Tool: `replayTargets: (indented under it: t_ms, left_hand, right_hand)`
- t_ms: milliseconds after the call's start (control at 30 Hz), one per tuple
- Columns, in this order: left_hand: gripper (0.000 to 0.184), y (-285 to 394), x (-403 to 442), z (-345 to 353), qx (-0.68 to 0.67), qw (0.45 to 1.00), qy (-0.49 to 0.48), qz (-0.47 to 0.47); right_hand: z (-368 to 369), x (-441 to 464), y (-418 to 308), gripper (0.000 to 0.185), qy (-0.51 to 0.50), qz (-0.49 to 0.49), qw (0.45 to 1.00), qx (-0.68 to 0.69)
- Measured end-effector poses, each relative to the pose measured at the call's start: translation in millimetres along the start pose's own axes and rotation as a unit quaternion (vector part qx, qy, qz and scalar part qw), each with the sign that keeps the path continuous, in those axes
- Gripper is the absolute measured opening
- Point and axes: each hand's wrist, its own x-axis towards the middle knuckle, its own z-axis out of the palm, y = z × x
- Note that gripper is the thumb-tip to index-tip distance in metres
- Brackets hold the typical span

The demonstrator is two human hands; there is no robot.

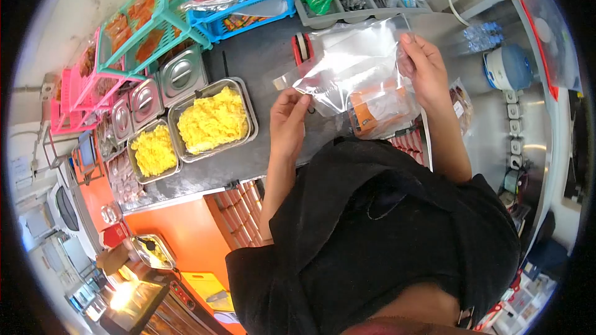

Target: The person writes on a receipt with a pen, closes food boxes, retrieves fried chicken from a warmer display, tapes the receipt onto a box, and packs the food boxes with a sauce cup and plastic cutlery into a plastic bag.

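A clear plastic bag (pixel 357 56) is stretched between my hands above the dark counter. My left hand (pixel 289 118) pinches its lower left part between thumb and fingers. At its right edge, my right hand (pixel 428 68) grips the film with the thumb on top. Under the bag lies a clear packet with orange print (pixel 374 113), partly covered. A red tape dispenser (pixel 302 48) stands just behind the bag's left side. Left of my left hand is a large glass tray (pixel 251 125) heaped with yellow crumbly food that looks like scrambled egg (pixel 213 119).
A smaller tray (pixel 178 164) of the same yellow food sits further left, near lidded steel pans (pixel 181 74). Along the back stand pink (pixel 74 102), green (pixel 139 40) and blue baskets (pixel 242 15) and a grey divided bin (pixel 329 20). A large water bottle (pixel 512 67) is at right.
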Motion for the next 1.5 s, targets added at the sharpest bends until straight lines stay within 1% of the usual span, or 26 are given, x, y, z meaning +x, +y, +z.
replayTargets:
  t_ms: [100, 200, 267, 333, 400, 433, 467, 500, 567, 600, 667, 733, 800, 833, 933, 967, 1067, 1133, 1233, 1267, 1333, 1367, 1467, 1500]
  left_hand:
    - [0.009, 19, 3, -1, 0.091, 0.995, 0.021, 0.016]
    - [0.014, 26, -4, 4, 0.158, 0.986, 0.057, 0.010]
    - [0.017, 21, -6, -9, 0.204, 0.976, 0.072, -0.002]
    - [0.017, 20, -10, -23, 0.205, 0.977, 0.051, -0.005]
    - [0.018, 22, -14, -17, 0.197, 0.978, 0.056, 0.031]
    - [0.018, 19, -14, -7, 0.188, 0.977, 0.070, 0.070]
    - [0.018, 23, -15, 3, 0.180, 0.974, 0.083, 0.111]
    - [0.018, 28, -17, 11, 0.170, 0.975, 0.104, 0.101]
    - [0.019, 36, -24, 26, 0.148, 0.976, 0.136, 0.079]
    - [0.019, 37, -29, 25, 0.190, 0.969, 0.139, 0.076]
    - [0.020, 35, -40, 14, 0.272, 0.951, 0.134, 0.069]
    - [0.025, 25, -48, 9, 0.237, 0.963, 0.116, 0.050]
    - [0.027, 17, -54, 4, 0.224, 0.970, 0.094, 0.032]
    - [0.026, 14, -58, 3, 0.284, 0.951, 0.119, -0.012]
    - [0.018, 7, -65, -3, 0.235, 0.971, 0.037, -0.010]
    - [0.010, 9, -68, 3, 0.196, 0.979, 0.050, -0.023]
    - [0.009, 3, -74, -3, 0.191, 0.980, 0.037, -0.035]
    - [0.010, 7, -79, -5, 0.255, 0.965, 0.031, -0.053]
    - [0.011, 8, -83, -10, 0.353, 0.934, 0.018, -0.058]
    - [0.011, 7, -84, -11, 0.386, 0.921, 0.013, -0.055]
    - [0.011, -1, -84, -8, 0.330, 0.943, 0.000, -0.034]
    - [0.011, -4, -85, -4, 0.302, 0.953, -0.006, -0.024]
    - [0.013, -5, -87, 14, 0.288, 0.955, 0.040, -0.052]
    - [0.014, -6, -89, 16, 0.290, 0.955, 0.029, -0.052]
  right_hand:
    - [0, 3, 1, 0.036, 0.019, 0.006, 0.999, -0.030]
    - [-1, 6, 5, 0.035, 0.018, 0.000, 0.999, -0.048]
    - [1, 7, 11, 0.033, 0.013, -0.010, 0.994, -0.113]
    - [0, 10, 12, 0.029, 0.004, -0.009, 0.982, -0.187]
    - [-2, 10, 13, 0.025, -0.010, 0.006, 0.964, -0.267]
    - [4, 9, 17, 0.024, 0.041, -0.099, 0.937, -0.332]
    - [15, 9, 22, 0.025, 0.093, -0.203, 0.893, -0.392]
    - [26, 7, 24, 0.026, 0.145, -0.304, 0.830, -0.444]
    - [43, -8, 20, 0.030, 0.112, -0.320, 0.843, -0.417]
    - [50, -19, 17, 0.032, 0.100, -0.327, 0.848, -0.405]
    - [62, -41, 19, 0.031, -0.081, -0.290, 0.876, -0.378]
    - [75, -60, 26, 0.028, -0.210, -0.163, 0.910, -0.318]
    - [81, -73, 35, 0.031, -0.234, -0.125, 0.902, -0.340]
    - [82, -76, 38, 0.033, -0.251, -0.108, 0.897, -0.347]
    - [77, -83, 45, 0.028, -0.225, -0.096, 0.903, -0.354]
    - [75, -85, 48, 0.026, -0.228, -0.102, 0.903, -0.351]
    - [68, -94, 59, 0.021, -0.238, -0.117, 0.891, -0.368]
    - [67, -100, 71, 0.019, -0.242, -0.129, 0.873, -0.403]
    - [68, -107, 81, 0.017, -0.230, -0.167, 0.868, -0.407]
    - [67, -109, 80, 0.017, -0.227, -0.144, 0.866, -0.421]
    - [64, -111, 75, 0.018, -0.221, -0.100, 0.860, -0.448]
    - [62, -113, 73, 0.019, -0.211, -0.113, 0.857, -0.457]
    - [55, -119, 74, 0.020, -0.186, -0.150, 0.852, -0.466]
    - [53, -122, 79, 0.020, -0.183, -0.164, 0.854, -0.458]
